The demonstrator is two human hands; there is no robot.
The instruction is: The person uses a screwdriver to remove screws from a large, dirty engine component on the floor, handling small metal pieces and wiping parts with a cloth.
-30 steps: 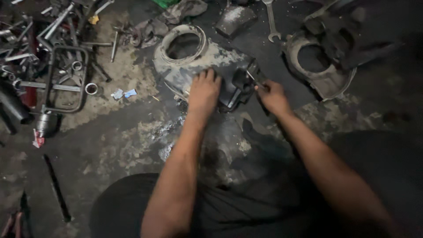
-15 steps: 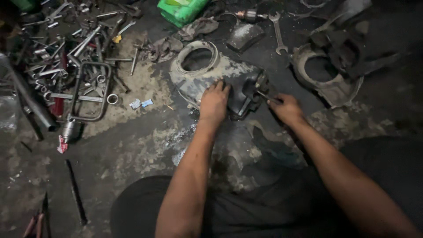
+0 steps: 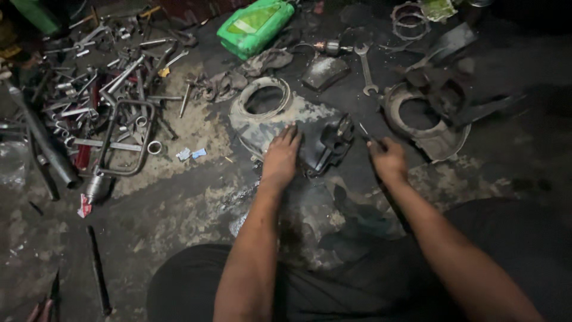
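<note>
The left hand (image 3: 280, 160) lies flat and unclenched on the metal engine cover (image 3: 286, 122), steadying it on the floor (image 3: 179, 209). The right hand (image 3: 387, 160) pinches a thin tool (image 3: 364, 132) angled at the cover's edge.

Grimy grey metal engine cover (image 3: 280, 122), lying flat on the oily floor, ring-shaped opening at its far end. Dark, blocky metal part (image 3: 329, 143) resting on its near right edge. Thin tool (image 3: 364, 131), slanted, tip just beside that dark part.
</note>
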